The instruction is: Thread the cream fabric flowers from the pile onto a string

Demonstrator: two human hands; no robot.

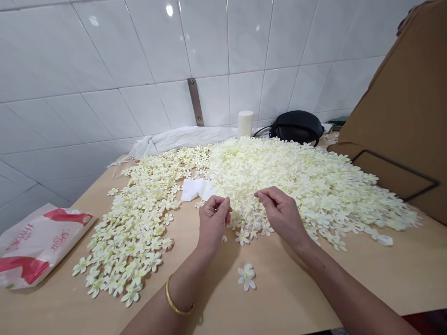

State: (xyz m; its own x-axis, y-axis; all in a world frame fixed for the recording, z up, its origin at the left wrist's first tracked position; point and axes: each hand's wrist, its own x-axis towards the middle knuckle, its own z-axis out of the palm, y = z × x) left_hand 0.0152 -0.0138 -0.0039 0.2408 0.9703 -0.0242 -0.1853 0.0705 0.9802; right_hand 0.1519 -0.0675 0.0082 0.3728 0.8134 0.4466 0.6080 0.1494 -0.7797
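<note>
My left hand [213, 218] is closed above the table, its thumb pressed against the curled fingers. Level with it on the right, my right hand [282, 214] pinches thumb and forefinger together at the edge of a large heap of pale artificial flowers [265, 167]. Whatever either pinch holds is too small or hidden to make out. Below and between the hands lies a small white flower [247, 277], apart from the heap. Another flower [242, 237] rests at the heap's front edge. A gold bangle [172, 298] circles my left wrist.
A second spread of yellowish flowers [129, 237] covers the table's left part. Between the piles sits a white tissue [196, 189]. A red-and-white packet [42, 244] lies far left. Behind stand a white cylinder [245, 124] and a black case [296, 126]. Cardboard [401, 125] rises at right.
</note>
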